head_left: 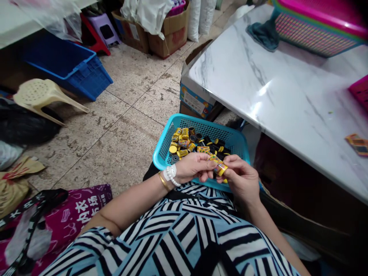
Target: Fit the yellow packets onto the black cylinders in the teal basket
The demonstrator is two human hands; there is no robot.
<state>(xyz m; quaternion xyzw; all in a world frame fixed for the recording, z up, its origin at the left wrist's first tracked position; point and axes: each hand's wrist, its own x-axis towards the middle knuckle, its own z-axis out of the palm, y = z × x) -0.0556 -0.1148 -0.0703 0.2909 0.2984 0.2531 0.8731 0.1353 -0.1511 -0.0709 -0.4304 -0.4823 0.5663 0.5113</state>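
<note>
Over the near side of a blue-green plastic basket (168, 134), my left hand (198, 166) and my right hand (240, 174) hold one small yellow labelled canister (219, 167) between their fingertips. Its yellow end points toward my right hand. Yellow labelled canisters (184, 143) lie at the left of the basket. Black pieces, some with yellow ends (217, 147), lie at its middle and right. A flat printed yellow label (203, 149) shows just beyond my left fingers.
A white marble-patterned table (230, 65) stands at the right, with a pink basket (316, 30), a dark cloth (263, 34) and printed labels (358, 145). A blue crate (86, 74), cream stool (40, 92), cartons (172, 34) and purple bag (71, 207) are on the left and far floor.
</note>
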